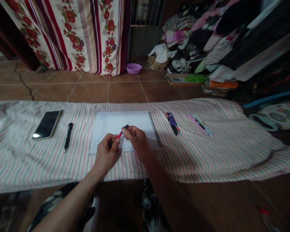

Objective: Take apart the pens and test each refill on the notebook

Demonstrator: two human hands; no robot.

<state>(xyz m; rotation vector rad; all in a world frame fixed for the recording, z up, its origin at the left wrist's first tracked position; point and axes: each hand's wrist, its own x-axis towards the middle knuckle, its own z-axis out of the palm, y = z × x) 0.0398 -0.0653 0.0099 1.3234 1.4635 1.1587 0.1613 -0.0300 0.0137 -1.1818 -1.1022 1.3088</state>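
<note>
Above a spiral notebook (135, 117), my two hands hold one red and black pen (119, 135) between them. My left hand (108, 149) is closed around its red barrel. At the dark front end, the fingers of my right hand (138, 140) pinch the pen near its tip, which points up and to the right. The notebook lies open, with its wire binding along the right side and faint print on the left part of the page. To its left lies a black pen (68, 137).
A smartphone (47, 125) rests at the left on the striped cloth (207, 154). Right of the notebook lie several dark pens (173, 124) and a few pale pens (200, 125). Beyond are a purple basin (133, 68), a floral curtain (87, 38) and piled clothes (195, 38).
</note>
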